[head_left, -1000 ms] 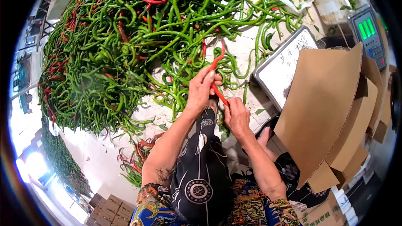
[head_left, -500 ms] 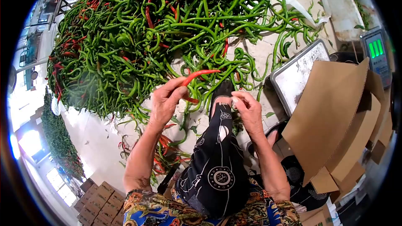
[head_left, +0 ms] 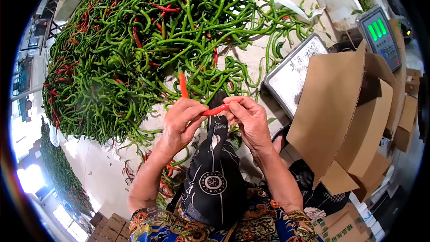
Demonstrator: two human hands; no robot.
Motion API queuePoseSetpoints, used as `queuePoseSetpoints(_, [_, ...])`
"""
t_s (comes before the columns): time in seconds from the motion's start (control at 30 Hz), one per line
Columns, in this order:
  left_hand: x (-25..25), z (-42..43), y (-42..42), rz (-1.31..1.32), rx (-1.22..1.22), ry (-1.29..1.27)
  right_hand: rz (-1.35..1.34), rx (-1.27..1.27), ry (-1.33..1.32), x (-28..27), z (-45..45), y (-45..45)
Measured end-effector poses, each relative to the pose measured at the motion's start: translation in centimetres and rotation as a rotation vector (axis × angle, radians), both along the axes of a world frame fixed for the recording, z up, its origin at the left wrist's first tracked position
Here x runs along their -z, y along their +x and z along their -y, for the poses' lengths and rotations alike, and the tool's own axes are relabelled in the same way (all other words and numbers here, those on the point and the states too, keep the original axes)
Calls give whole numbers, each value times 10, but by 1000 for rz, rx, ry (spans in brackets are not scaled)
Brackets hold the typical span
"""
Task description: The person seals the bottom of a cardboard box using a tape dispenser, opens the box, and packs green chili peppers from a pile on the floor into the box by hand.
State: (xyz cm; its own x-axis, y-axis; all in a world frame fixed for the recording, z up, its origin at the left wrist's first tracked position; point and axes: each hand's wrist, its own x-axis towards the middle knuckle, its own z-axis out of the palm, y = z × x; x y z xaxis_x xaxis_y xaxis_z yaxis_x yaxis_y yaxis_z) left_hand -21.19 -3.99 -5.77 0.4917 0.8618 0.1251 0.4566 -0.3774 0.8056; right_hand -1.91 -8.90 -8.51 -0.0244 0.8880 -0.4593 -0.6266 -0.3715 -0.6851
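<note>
My left hand point(head_left: 180, 123) is closed, with a red chili pepper point(head_left: 215, 111) pinched at its fingertips. A second chili, orange-red point(head_left: 183, 85), sticks up from behind the same hand and seems to be held in it too. The fingers of my right hand point(head_left: 251, 123) are closed on the other end of the pinched red chili, so it spans the gap between both hands. Beyond them spreads a large heap of long green chilies point(head_left: 134, 54) mixed with some red ones. Below my left hand, more red chilies point(head_left: 168, 186) lie on the floor, partly hidden by my forearm.
To the right stand a platform scale point(head_left: 295, 74) with a lit green display point(head_left: 377, 29) and an opened cardboard box point(head_left: 327, 107). A second chili pile point(head_left: 62, 170) runs along the left. Stacked cartons point(head_left: 109, 226) are at lower left. My black-clad knee point(head_left: 214, 188) is below my hands.
My hands have come together, and my right hand has taken the end of a red chili held in my left. The view has turned, shifting the scale and box leftward.
</note>
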Motion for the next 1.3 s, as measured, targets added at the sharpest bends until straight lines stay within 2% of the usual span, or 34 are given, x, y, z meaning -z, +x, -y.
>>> queuePoseSetpoints(0.13, [-5, 1, 8, -128, 43, 144, 55, 29, -35, 4, 6, 0])
queuePoseSetpoints(0.23, [5, -5, 14, -157, 77, 299, -84, 126, -74, 27, 16, -4])
queuePoseSetpoints(0.27, [4, -9, 20, -169, 80, 306, -180, 146, -91, 36, 20, -1])
queuePoseSetpoints(0.33, [-23, -28, 49, -112, 102, 166, -130, 152, -123, 49, 33, 8])
queuePoseSetpoints(0.43, [-68, -83, 114, 66, 243, 232, 1, 184, -260, 79, 53, 18])
queuePoseSetpoints(0.47, [-86, -109, 148, 201, 304, 302, 28, 219, -380, 74, 50, 21])
queuePoseSetpoints(0.5, [-100, -133, 179, 305, 308, 246, 44, 259, -370, 88, 56, 21])
queuePoseSetpoints(0.53, [-139, -143, 215, 411, 314, 35, 56, 292, -366, 110, 64, 20])
queuePoseSetpoints(0.57, [-151, -162, 249, 620, 349, 144, 30, 352, -352, 123, 69, 21])
queuePoseSetpoints(0.6, [-165, -176, 272, 713, 367, 186, 55, 377, -386, 118, 69, 25])
queuePoseSetpoints(0.63, [-166, -186, 281, 661, 296, 263, 65, 392, -360, 125, 71, 30])
queuePoseSetpoints(0.67, [-169, -181, 284, 837, 339, -94, 71, 404, -339, 135, 75, 36])
queuePoseSetpoints(0.73, [-127, -188, 266, 697, 196, 51, 256, 418, -474, 143, 76, 47])
queuePoseSetpoints(0.8, [-90, -173, 225, 588, 74, -205, 185, 408, -394, 150, 88, 58])
queuePoseSetpoints(0.93, [16, -134, 118, 292, -149, -425, 342, 260, -407, 161, 90, 58])
queuePoseSetpoints(1.0, [88, -105, 63, 93, -239, -451, 549, 163, -445, 180, 90, 54])
queuePoseSetpoints(1.07, [154, -69, 24, -104, -253, -360, 822, 78, -467, 213, 92, 46])
queuePoseSetpoints(1.1, [173, -54, 16, -167, -216, -179, 1017, 45, -459, 202, 85, 44])
queuePoseSetpoints(1.13, [178, -45, 20, -227, -176, 1, 1085, 80, -477, 206, 82, 39])
queuePoseSetpoints(1.17, [184, -39, 24, -333, -169, -38, 1153, 22, -501, 209, 81, 39])
queuePoseSetpoints(1.2, [192, -37, 30, -367, -141, 109, 1223, -37, -523, 204, 77, 41])
queuePoseSetpoints(1.3, [201, -37, 56, -507, -142, 203, 1376, -200, -565, 206, 70, 40])
